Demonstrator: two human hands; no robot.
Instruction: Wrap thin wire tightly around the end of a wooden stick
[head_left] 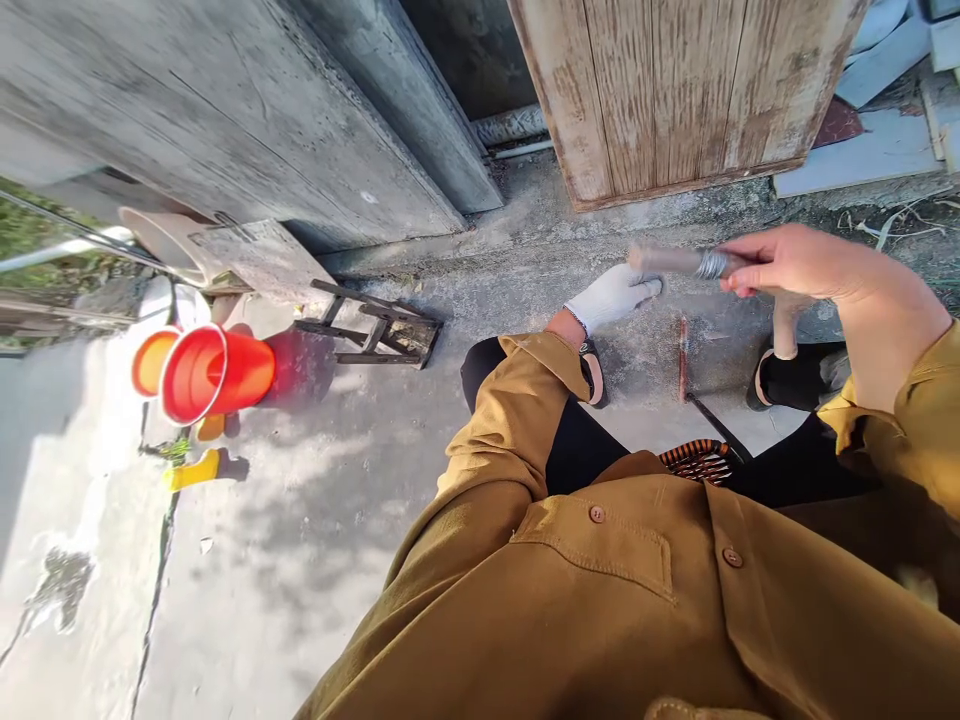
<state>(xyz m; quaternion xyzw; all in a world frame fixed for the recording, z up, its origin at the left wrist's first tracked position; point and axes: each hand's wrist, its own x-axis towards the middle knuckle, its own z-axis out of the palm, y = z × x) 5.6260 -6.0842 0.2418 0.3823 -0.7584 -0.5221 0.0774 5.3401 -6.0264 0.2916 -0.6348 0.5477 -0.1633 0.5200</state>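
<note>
- On the far left, an orange bucket (149, 362) and a red bucket (253, 373) lie on their sides, close together; the red one's mouth faces left; a yellow thing (193, 470), maybe a boot, is on the ground near them.
- Next comes a dark wood frame (381, 330); it looks like a small stool tipped over, well apart from both hands.
- Near the middle is the left hand (609, 300), in a white glove; its thumb points right, toward the other hand; the stick hides some fingers, so I cannot tell if it is open or closed on something.
- Just above that glove's fingers is the left end of the stick (671, 261); the stick is a bit blurry and lies crosswise in front of the body, nearly level in the view; I cannot tell if the glove touches it; shiny wire (711, 264) goes around it near the right end.
- Below the stick, a thin red bar (683, 360) lies on the ground between the feet; it points away from the body, so it runs across the stick's line.
- Then comes the right hand (776, 262), bare; its thumb and fingers are closed on the stick's right end, so the stick reaches left from it.
- At the top right stands a wood board (675, 100); flat pieces (881, 155) are stacked beside it.
</note>
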